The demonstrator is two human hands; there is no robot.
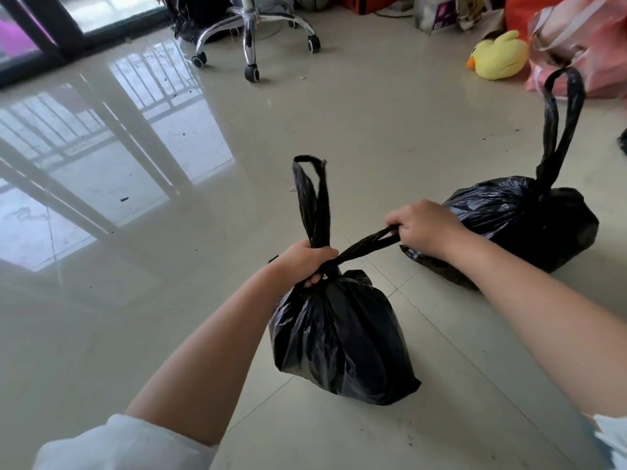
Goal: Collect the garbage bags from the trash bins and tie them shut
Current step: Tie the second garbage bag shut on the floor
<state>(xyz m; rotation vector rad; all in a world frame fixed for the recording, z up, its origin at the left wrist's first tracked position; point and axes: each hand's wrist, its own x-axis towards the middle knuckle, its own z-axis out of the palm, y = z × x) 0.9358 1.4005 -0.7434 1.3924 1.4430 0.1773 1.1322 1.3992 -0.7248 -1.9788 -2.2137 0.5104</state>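
Head view. The near garbage bag sits on the tiled floor, and both hands work at its neck. The left hand clamps around the gathered neck just under the knot, fingers curled tight on the plastic, most likely to pin the bag down and keep the mouth bunched. One handle loop stands upright above that fist, loose. The right hand wraps closed around the other handle strap and draws it taut, out to the right and slightly upward. My reading is that the pull against the left hand's hold is cinching the knot, so this bag is nearly shut.

The second garbage bag rests on the floor just behind the right wrist, apparently already tied, its long handles standing straight up.

For room: the floor to the left and toward the camera is bare and glossy, so either arm can swing wide there. To the right the pull has less space, since the second bag lies close. Well beyond stand an office chair base, a yellow plush duck and a pink bag, all far from the hands.
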